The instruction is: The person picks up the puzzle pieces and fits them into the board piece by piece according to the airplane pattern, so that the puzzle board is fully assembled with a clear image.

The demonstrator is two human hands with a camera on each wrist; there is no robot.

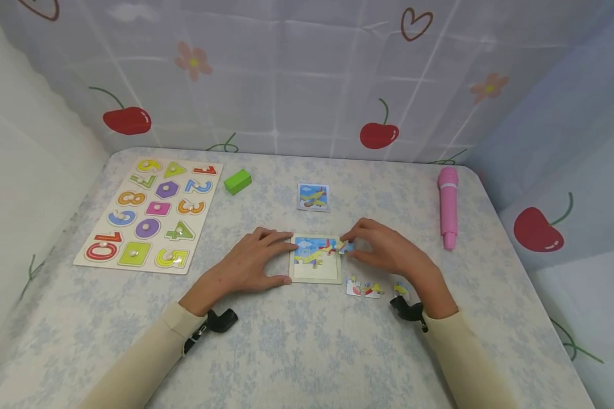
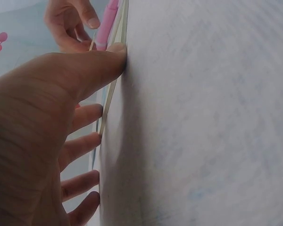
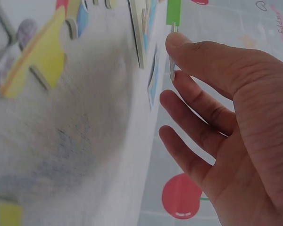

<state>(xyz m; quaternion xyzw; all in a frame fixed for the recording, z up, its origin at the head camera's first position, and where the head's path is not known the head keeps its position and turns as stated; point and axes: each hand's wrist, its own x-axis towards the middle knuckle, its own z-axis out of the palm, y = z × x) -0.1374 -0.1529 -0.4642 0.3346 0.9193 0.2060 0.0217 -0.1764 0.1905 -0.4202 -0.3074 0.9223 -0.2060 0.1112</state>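
Note:
A square jigsaw tray (image 1: pixel 314 276) lies on the table, its upper part filled with pieces of a plane picture. My left hand (image 1: pixel 253 258) rests at the tray's left side, fingers extended; its thumb (image 2: pixel 101 66) and fingertips touch the tray's edge in the left wrist view. To the right of the tray, my right hand (image 1: pixel 386 247) pinches a small jigsaw piece (image 1: pixel 345 247) between thumb and index finger. Seen edge-on in the right wrist view, that piece (image 3: pixel 172 63) is raised off the table. Loose pieces (image 1: pixel 372 290) lie below the right hand, with another piece (image 1: pixel 401 288) near its wrist.
A plane picture card (image 1: pixel 314 197) lies beyond the tray. At the left are a number-and-shape board (image 1: pixel 150 218) and a green block (image 1: pixel 237 182). A pink microphone-shaped toy (image 1: pixel 448 207) lies at the far right. A printed curtain (image 1: pixel 286 79) hangs behind the table.

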